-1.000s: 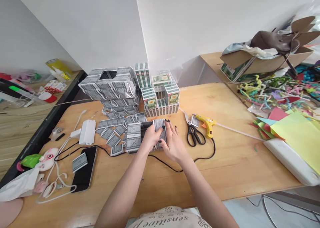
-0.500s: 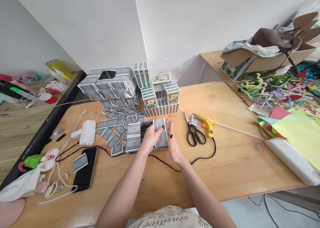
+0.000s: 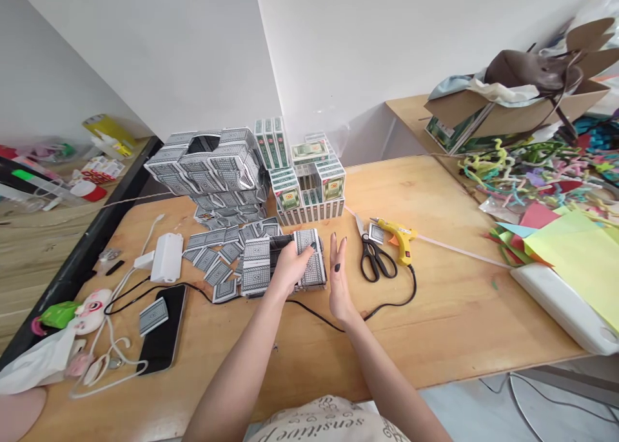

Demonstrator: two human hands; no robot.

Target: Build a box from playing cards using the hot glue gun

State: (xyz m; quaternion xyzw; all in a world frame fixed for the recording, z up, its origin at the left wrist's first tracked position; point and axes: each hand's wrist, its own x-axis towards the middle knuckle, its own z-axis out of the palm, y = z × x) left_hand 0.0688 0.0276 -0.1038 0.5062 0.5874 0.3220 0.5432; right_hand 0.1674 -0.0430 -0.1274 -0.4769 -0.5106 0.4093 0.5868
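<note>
A low block built of grey-patterned playing cards lies in front of me, with a dark hollow in its middle. My left hand grips its right part, thumb on the top face and the other fingers down in the hollow, mostly hidden. Just right of the block, my right hand is upright with fingers stretched and spread, a small gap between it and the block's side. Loose playing cards are scattered to the left of the block. Behind it stands a larger stacked structure of cards.
Green card boxes are stacked behind the block. To the right lie black-handled scissors and a yellow glue gun with its cord running in front. On the left are a phone and a white power adapter. Coloured paper lies far right.
My right hand has moved off the block's right side, and its fingers have spread. My left hand keeps its hold. The view has shifted slightly.
</note>
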